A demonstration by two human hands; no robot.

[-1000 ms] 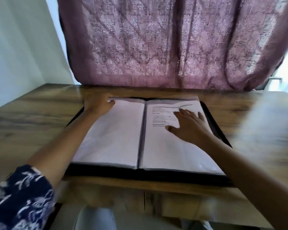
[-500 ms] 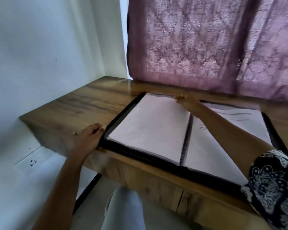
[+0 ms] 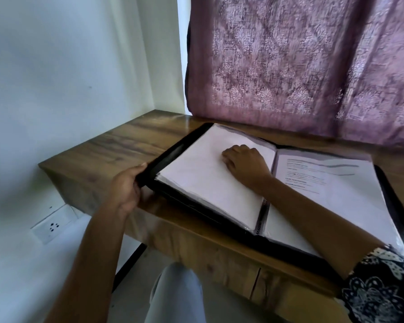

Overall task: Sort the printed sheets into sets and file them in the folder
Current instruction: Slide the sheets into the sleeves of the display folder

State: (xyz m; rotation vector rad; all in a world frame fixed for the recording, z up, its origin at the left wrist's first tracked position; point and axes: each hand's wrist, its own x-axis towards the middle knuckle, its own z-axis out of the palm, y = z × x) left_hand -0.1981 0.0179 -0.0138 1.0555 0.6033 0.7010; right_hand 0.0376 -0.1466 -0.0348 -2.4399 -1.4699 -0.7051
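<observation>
A black display folder (image 3: 180, 148) lies open on the wooden table (image 3: 117, 145), with clear sleeves bound at a spiral spine. Its left page (image 3: 196, 173) shows a blank white sheet. The right page holds a printed sheet (image 3: 336, 185) with lines of text near the top. My left hand (image 3: 126, 190) grips the folder's left cover edge, fingers curled round it, and that edge sits slightly raised. My right hand (image 3: 245, 164) rests on the left page near the spine, fingers bent down onto the sheet; my forearm crosses the spine.
A patterned mauve curtain (image 3: 301, 66) hangs right behind the table. A white wall (image 3: 56, 78) closes the left side, with a socket plate (image 3: 53, 226) below the tabletop. The table's left end is just beyond the folder. My knee (image 3: 177, 294) shows under the front edge.
My right hand slid from the page's top edge down onto the left page. My left hand moved along the cover and took hold of its left edge. The view turned further left.
</observation>
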